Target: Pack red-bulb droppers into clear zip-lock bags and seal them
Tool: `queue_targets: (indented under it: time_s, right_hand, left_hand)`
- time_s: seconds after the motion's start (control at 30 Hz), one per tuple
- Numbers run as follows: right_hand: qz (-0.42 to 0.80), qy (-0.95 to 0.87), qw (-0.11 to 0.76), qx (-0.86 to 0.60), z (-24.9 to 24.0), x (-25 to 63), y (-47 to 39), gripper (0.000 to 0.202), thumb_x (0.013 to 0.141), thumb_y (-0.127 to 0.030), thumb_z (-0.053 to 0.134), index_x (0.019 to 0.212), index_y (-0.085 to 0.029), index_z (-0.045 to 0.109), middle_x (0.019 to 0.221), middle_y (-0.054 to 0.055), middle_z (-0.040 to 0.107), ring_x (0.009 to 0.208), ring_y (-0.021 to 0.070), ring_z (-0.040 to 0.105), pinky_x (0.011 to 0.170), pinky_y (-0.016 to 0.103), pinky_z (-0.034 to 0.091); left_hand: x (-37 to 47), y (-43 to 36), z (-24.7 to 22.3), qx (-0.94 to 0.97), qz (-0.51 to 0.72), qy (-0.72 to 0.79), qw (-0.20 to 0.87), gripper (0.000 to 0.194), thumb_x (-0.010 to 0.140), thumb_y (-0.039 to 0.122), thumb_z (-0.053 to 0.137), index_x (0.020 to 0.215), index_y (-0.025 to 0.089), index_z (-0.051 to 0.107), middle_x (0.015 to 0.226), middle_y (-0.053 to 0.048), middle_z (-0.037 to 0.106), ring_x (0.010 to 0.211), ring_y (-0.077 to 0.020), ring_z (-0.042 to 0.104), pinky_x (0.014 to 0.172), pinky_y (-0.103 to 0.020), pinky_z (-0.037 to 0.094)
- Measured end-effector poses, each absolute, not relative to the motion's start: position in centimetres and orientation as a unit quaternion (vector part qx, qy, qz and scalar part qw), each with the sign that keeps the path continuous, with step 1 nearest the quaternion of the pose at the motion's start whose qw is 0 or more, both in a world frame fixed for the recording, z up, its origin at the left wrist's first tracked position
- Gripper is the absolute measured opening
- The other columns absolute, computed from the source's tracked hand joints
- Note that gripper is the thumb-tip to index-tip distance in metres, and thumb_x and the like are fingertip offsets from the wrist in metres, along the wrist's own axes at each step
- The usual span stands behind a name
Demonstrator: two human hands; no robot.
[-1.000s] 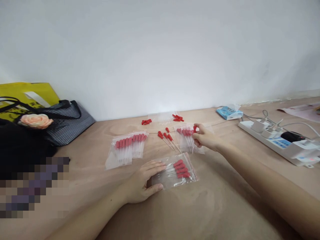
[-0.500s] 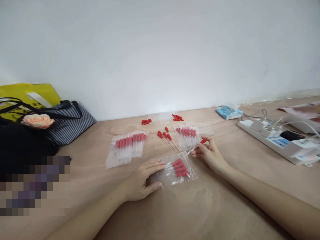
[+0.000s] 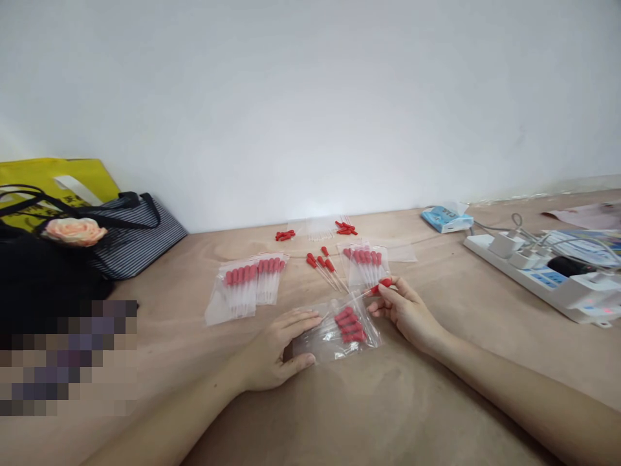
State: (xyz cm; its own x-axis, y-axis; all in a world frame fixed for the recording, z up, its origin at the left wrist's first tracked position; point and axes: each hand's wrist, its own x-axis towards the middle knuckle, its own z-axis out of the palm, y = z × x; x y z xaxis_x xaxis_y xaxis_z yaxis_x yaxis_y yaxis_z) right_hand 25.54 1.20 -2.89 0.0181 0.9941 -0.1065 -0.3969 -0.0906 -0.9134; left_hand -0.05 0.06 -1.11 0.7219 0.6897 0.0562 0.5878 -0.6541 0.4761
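While the left hand (image 3: 279, 346) lies flat on the bag (image 3: 339, 330), the right hand (image 3: 405, 310) pinches a dropper (image 3: 383, 283).

Low in mid-frame, left hand (image 3: 276, 349) pressed flat on the near end of a clear bag (image 3: 339, 330) of red-capped droppers. Just right of it, right hand (image 3: 405, 310) pinching one dropper (image 3: 376, 288) at the bag's mouth. Above, filled bags (image 3: 247, 285) and loose droppers (image 3: 325, 266). Far left, striped handbag (image 3: 130, 236); far right, power strip (image 3: 543, 278).
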Motion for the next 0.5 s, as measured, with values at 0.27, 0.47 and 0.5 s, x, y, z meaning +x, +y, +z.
queue_targets:
  time_s: [0.27, 0.47, 0.5]
  right_hand:
    - [0.647, -0.396, 0.493, -0.426, -2.78, 25.84, 1.53, 0.025, 0.067, -0.033, 0.062, 0.08, -0.019, 0.045, 0.071, -0.002, 0.061, 0.034, 0.0041, 0.048, 0.029, 0.014, 0.03]
    - [0.671, -0.406, 0.436, -0.442, -2.43, 25.91, 1.66, 0.018, 0.083, -0.035, 0.04, 0.083, -0.018, 0.046, 0.078, 0.003, 0.064, 0.033, 0.006, 0.051, 0.024, 0.015, 0.028]
    - [0.673, -0.404, 0.43, -0.447, -2.39, 25.93, 1.74, 0.019, 0.084, -0.035, 0.038, 0.083, -0.018, 0.046, 0.077, 0.003, 0.064, 0.031, 0.0054, 0.049, 0.024, 0.015, 0.028]
  left_hand:
    - [0.03, 0.01, -0.89, 0.903, 0.122, 0.352, 0.213, 0.051, 0.082, 0.036, 0.05, 0.129, 0.025, 0.035, 0.133, -0.004, 0.041, 0.123, -0.0231, 0.035, 0.101, -0.042, 0.031]
    - [0.18, -0.02, -0.88, 0.903, 0.128, 0.349, 0.217, 0.049, 0.082, 0.035, 0.051, 0.128, 0.025, 0.037, 0.132, -0.004, 0.042, 0.122, -0.0234, 0.036, 0.101, -0.043, 0.031]
    - [0.16, -0.01, -0.94, 0.903, 0.129, 0.348, 0.218, 0.049, 0.082, 0.035, 0.051, 0.128, 0.024, 0.037, 0.132, -0.004, 0.042, 0.122, -0.0233, 0.036, 0.102, -0.043, 0.031]
